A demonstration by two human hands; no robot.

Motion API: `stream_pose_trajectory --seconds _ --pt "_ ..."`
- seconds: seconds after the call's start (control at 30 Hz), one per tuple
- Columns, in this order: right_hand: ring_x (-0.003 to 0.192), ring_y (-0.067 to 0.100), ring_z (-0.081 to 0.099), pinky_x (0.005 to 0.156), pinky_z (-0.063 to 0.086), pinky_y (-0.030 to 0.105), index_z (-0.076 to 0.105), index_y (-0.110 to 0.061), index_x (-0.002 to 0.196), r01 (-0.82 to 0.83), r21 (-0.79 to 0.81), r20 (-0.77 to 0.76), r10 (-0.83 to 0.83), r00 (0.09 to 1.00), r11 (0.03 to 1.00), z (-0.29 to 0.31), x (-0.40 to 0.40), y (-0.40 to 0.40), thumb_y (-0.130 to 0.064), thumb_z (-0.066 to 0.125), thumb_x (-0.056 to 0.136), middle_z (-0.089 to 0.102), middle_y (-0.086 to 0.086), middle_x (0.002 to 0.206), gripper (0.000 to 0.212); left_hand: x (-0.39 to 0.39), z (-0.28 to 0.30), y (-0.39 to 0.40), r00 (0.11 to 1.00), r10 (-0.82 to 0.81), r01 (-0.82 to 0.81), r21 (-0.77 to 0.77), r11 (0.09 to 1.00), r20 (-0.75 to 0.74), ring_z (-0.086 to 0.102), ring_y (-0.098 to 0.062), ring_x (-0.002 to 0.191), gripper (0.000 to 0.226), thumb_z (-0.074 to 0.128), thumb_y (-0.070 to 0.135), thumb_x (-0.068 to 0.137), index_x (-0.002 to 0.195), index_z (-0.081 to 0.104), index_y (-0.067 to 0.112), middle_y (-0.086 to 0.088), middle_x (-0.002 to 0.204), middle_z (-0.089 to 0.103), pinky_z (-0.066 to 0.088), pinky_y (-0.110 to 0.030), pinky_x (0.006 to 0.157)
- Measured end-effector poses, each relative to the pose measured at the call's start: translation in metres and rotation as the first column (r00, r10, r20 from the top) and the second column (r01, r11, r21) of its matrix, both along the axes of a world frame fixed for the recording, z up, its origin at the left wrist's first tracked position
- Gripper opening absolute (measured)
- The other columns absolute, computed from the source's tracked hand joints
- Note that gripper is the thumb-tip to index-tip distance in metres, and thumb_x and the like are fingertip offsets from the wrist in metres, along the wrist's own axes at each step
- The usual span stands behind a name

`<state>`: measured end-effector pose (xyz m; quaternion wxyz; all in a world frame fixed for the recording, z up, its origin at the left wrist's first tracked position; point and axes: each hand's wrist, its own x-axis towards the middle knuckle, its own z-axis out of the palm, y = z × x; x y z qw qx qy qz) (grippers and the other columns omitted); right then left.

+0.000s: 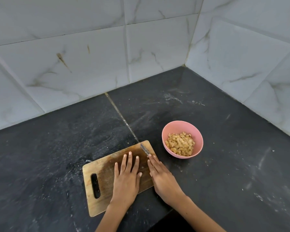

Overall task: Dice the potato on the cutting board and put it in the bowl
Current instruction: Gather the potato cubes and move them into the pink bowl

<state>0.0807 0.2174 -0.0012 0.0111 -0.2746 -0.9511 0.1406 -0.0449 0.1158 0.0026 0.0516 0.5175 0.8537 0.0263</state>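
Observation:
A wooden cutting board (104,180) with a handle slot lies on the dark counter, and I see no potato pieces on it. My left hand (126,178) rests flat on the board, fingers spread. My right hand (161,176) lies over a knife at the board's right edge; only the blade tip (144,149) shows past my fingertips, lying flat on the board. Just right of the board stands a pink bowl (197,136) holding a heap of diced potato (180,144).
The black stone counter (224,164) is dusty, with a seam running from the back wall to the board. Marble-tiled walls (141,47) close in the back and right side. The counter's front edge drops off below my right forearm.

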Motion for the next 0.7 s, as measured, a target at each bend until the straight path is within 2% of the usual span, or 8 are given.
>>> stream_pose_trajectory --seconds 0.1,0.23,0.3,0.37,0.47,0.57,0.63,0.7 --pt "0.134 0.021 0.043 0.104 0.037 0.034 0.055 -0.004 0.133 -0.005 0.038 0.020 0.004 1.000 0.999 -0.001 -0.012 -0.004 -0.024 0.033 0.091 0.048 0.010 0.143 0.050 -0.002 -0.002 -0.004 1.000 0.012 -0.012 -0.010 1.000 0.021 0.055 -0.030 0.122 0.054 0.032 0.039 0.087 0.125 0.062 0.014 -0.011 0.133 0.057 0.041 -0.052 0.094" --pt "0.130 0.024 0.048 0.104 0.037 0.035 0.060 -0.002 0.127 0.040 -0.017 0.024 -0.040 0.999 0.999 0.010 -0.032 -0.006 -0.022 0.033 0.089 0.051 0.015 0.139 0.051 -0.005 -0.003 -0.007 0.999 0.022 -0.023 0.007 1.000 0.027 0.054 -0.029 0.122 0.048 0.041 0.037 0.089 0.125 0.061 0.015 -0.011 0.134 0.056 0.040 -0.051 0.095" --pt "0.144 0.025 0.026 0.115 0.018 0.036 0.039 0.001 0.142 0.033 -0.060 -0.036 -0.036 0.999 0.998 0.016 -0.035 -0.006 -0.015 0.034 0.097 0.027 0.016 0.154 0.048 -0.005 -0.003 -0.005 1.000 0.018 -0.019 0.056 0.998 0.017 0.054 -0.030 0.122 0.047 0.067 0.034 0.082 0.125 0.061 0.015 -0.011 0.133 0.056 0.039 -0.051 0.095" --pt "0.148 0.017 0.011 0.117 0.008 0.025 0.023 -0.007 0.150 0.037 -0.159 -0.108 -0.055 0.993 0.987 0.028 -0.032 -0.003 -0.011 0.039 0.101 0.014 0.006 0.160 0.052 -0.005 0.001 -0.003 0.999 0.004 -0.008 0.074 0.997 0.049 0.053 -0.030 0.123 0.058 0.076 0.034 0.074 0.126 0.060 0.014 -0.011 0.134 0.056 0.037 -0.050 0.096" --pt "0.138 0.009 0.036 0.113 0.024 0.018 0.039 -0.016 0.145 0.118 -0.215 -0.277 -0.177 0.944 0.969 0.052 -0.026 0.007 -0.006 0.051 0.096 0.039 -0.002 0.150 0.051 -0.004 0.003 0.004 0.997 -0.005 0.000 0.070 0.998 0.080 0.040 -0.026 0.131 0.049 0.042 0.043 0.093 0.133 0.054 0.016 -0.008 0.140 0.050 0.030 -0.047 0.101" --pt "0.118 0.013 0.057 0.101 0.045 0.025 0.055 -0.016 0.132 0.243 -0.146 -0.391 -0.282 0.876 0.959 0.073 -0.018 0.026 -0.004 0.058 0.091 0.058 0.000 0.132 0.043 0.002 0.008 0.018 0.994 -0.041 0.032 0.080 0.996 0.106 -0.004 -0.018 0.141 0.072 -0.003 0.059 0.087 0.149 0.010 0.026 0.001 0.156 0.001 -0.003 -0.040 0.111" --pt "0.110 0.018 0.061 0.093 0.048 0.026 0.058 -0.014 0.129 0.360 -0.080 -0.377 -0.362 0.852 0.930 0.082 -0.012 0.043 -0.004 0.062 0.089 0.061 0.003 0.127 0.041 0.007 0.008 0.025 0.986 -0.079 0.069 0.075 0.995 0.146 -0.023 -0.014 0.137 0.070 -0.008 0.063 0.087 0.149 -0.007 0.029 0.007 0.152 -0.020 -0.017 -0.037 0.109" --pt "0.117 0.018 0.055 0.099 0.044 0.027 0.057 -0.016 0.131 0.438 -0.053 -0.273 -0.435 0.858 0.897 0.085 -0.007 0.058 -0.009 0.063 0.089 0.056 0.001 0.134 0.044 0.013 0.011 0.032 0.988 -0.116 0.111 0.054 0.992 0.101 -0.024 -0.013 0.137 0.065 0.004 0.061 0.094 0.150 -0.004 0.029 0.006 0.154 -0.019 -0.015 -0.037 0.110"
